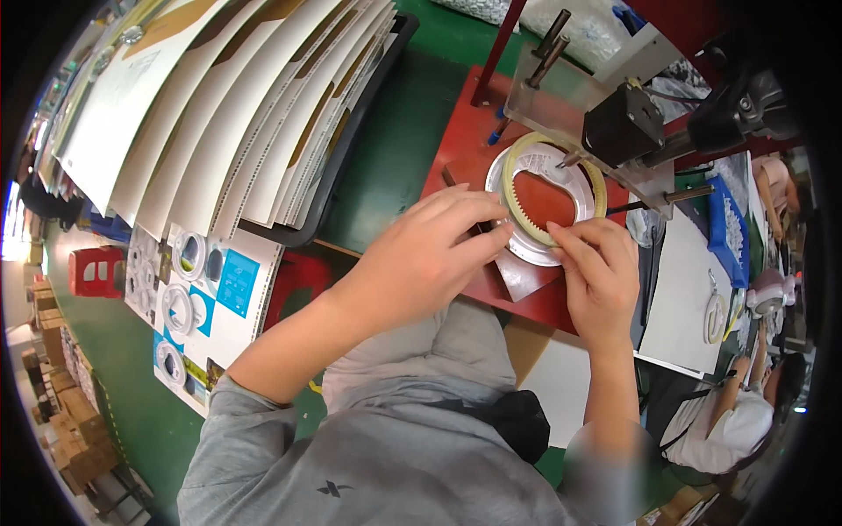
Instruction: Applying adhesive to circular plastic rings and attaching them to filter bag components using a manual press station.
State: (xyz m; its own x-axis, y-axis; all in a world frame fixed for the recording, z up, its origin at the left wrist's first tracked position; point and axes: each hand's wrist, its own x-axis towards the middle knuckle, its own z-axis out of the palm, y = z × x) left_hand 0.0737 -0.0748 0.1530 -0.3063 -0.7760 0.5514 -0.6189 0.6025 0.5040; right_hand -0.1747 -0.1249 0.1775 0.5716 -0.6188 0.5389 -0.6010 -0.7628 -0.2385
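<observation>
Card sheets: a fanned stack of white and tan sheets is stood in a black tray at the upper left of the green worktop.
Printed cards: flat cards with round white rings pictured on them are laid below the tray.
Left hand: it is laid palm down over the left edge of the white disc, fingers stretched; its grip is loose, and nothing is clasped.
White disc: it is seated on a red board at the centre, with a red middle left showing.
Yellow ring: a toothed ring is laid around the disc's rim.
Right hand: the ring's lower edge is pinched between thumb and fingertips.
Machine: a black block on metal rods is mounted just beyond the disc.
Another person: seated at the far right.
</observation>
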